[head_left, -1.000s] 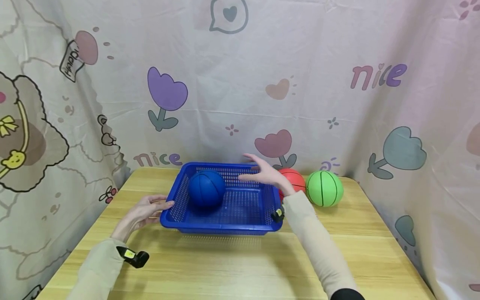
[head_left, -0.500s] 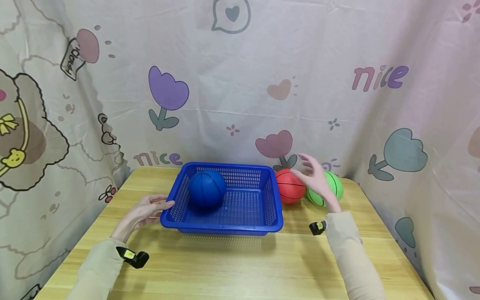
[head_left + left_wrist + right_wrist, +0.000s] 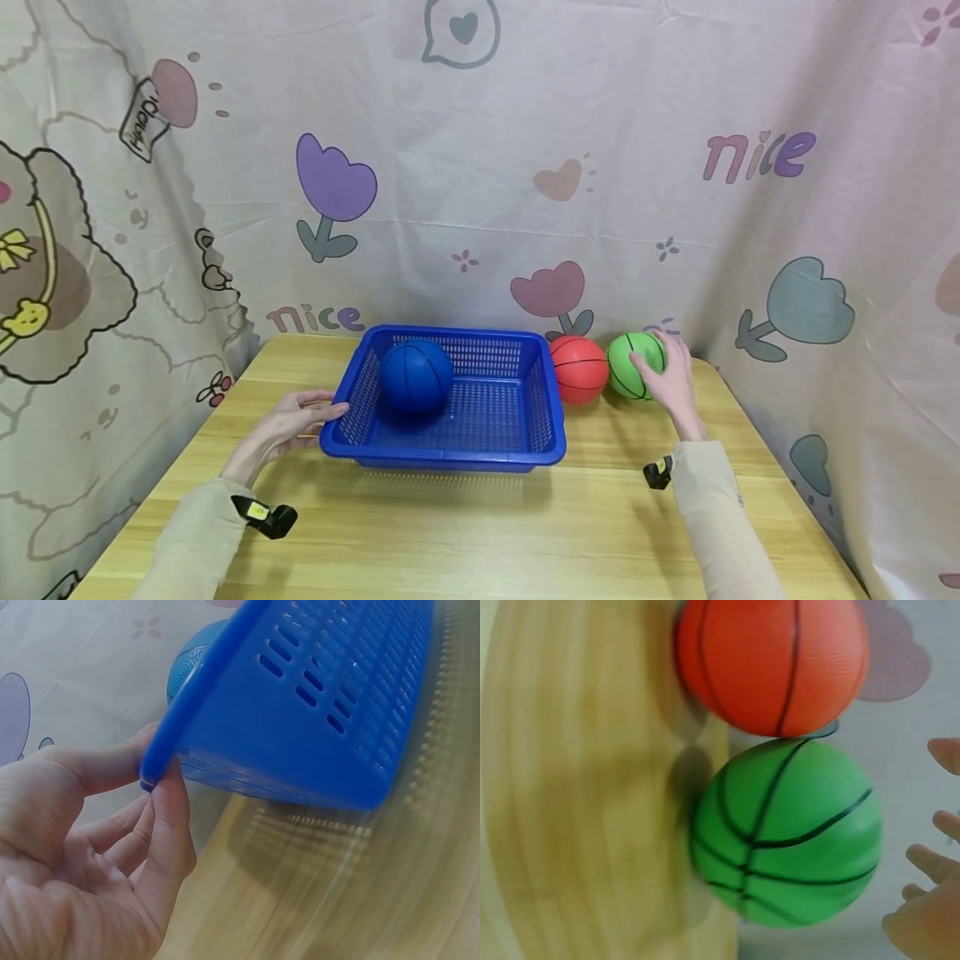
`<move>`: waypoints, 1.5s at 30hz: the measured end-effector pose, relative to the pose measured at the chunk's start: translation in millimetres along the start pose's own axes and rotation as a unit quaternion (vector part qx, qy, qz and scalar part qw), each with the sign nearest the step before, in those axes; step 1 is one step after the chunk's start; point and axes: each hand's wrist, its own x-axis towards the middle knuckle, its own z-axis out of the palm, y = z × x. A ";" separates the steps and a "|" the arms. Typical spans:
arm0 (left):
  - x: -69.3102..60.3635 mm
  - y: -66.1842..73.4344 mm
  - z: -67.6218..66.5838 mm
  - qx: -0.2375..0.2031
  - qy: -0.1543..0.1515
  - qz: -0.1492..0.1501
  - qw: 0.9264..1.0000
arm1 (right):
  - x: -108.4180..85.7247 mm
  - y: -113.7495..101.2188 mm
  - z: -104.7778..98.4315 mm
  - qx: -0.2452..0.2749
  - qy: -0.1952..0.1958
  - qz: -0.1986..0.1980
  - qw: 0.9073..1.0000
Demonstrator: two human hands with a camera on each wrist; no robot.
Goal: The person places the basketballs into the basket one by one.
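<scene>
A blue plastic basket with slotted walls stands on the wooden table, a blue ball inside at its left. My left hand pinches the basket's left rim between thumb and fingers; in the left wrist view the thumb lies on one side of the rim. My right hand is at the upper right of a green ball, fingers spread and partly covering it. The right wrist view shows a gap between the fingertips and the green ball.
A red ball sits between the basket and the green ball, near the table's back edge. A printed curtain hangs close behind the table and along both sides.
My right hand has gone from above the basket, past the red ball, to the green ball. The green ball has shifted slightly left and back. My left hand stays on the rim.
</scene>
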 end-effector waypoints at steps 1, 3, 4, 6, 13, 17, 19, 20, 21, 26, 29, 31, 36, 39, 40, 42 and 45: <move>-0.1 -0.1 -0.2 -0.001 -0.001 0.000 1.000 | 0.9 2.4 0.0 -0.015 -0.017 0.003 1.000; -0.4 0.0 -0.5 -0.002 -0.001 0.001 1.000 | 3.1 7.0 0.9 -0.049 -0.050 0.004 0.998; -0.5 0.0 -0.7 -0.003 -0.002 0.002 1.000 | 4.6 9.4 2.0 -0.064 -0.063 0.001 0.996; -0.6 0.1 -0.8 -0.004 -0.002 0.002 1.000 | 7.0 13.5 4.3 -0.095 -0.080 -0.012 0.992; 0.0 0.4 0.2 -0.006 -0.001 0.001 1.000 | 8.1 18.2 8.2 -0.107 -0.075 0.001 0.991; 0.2 1.2 -0.2 -0.005 -0.001 0.001 1.000 | 6.6 17.2 7.3 -0.100 -0.068 0.024 0.992; -0.2 1.3 -0.5 0.001 -0.005 0.004 1.000 | 6.0 16.7 6.9 -0.097 -0.061 0.034 0.993; -0.3 1.3 -0.5 0.000 -0.006 0.005 1.000 | 5.8 16.6 6.8 -0.094 -0.056 0.038 0.993; -0.6 1.4 -0.5 0.001 -0.007 0.006 1.000 | 5.7 16.5 7.0 -0.091 -0.051 0.042 0.994; -1.3 2.1 0.4 0.000 -0.005 0.006 1.000 | 6.2 17.2 10.3 -0.068 -0.017 0.051 0.996; -1.4 3.0 1.8 -0.001 0.000 0.001 1.000 | 5.5 18.3 12.9 -0.051 0.003 0.056 0.997; -1.5 3.4 2.5 0.001 0.003 -0.002 1.000 | 4.7 18.9 14.2 -0.040 0.015 0.061 0.997; -2.4 3.6 2.7 0.002 0.005 -0.004 1.000 | 3.3 20.5 14.7 -0.020 0.031 0.077 0.996; -2.7 3.3 2.4 0.003 0.006 -0.005 1.000 | 2.8 21.3 14.1 -0.025 0.041 0.085 0.995; -2.6 3.1 2.3 0.003 0.006 -0.005 1.000 | 2.5 21.4 13.9 -0.031 0.045 0.086 0.995; -2.5 2.5 2.0 0.002 0.007 -0.005 1.000 | 2.0 21.3 13.4 -0.040 0.052 0.088 0.994; -1.7 2.1 1.3 0.004 0.005 -0.005 1.000 | 2.2 21.1 11.2 -0.050 0.050 0.097 0.993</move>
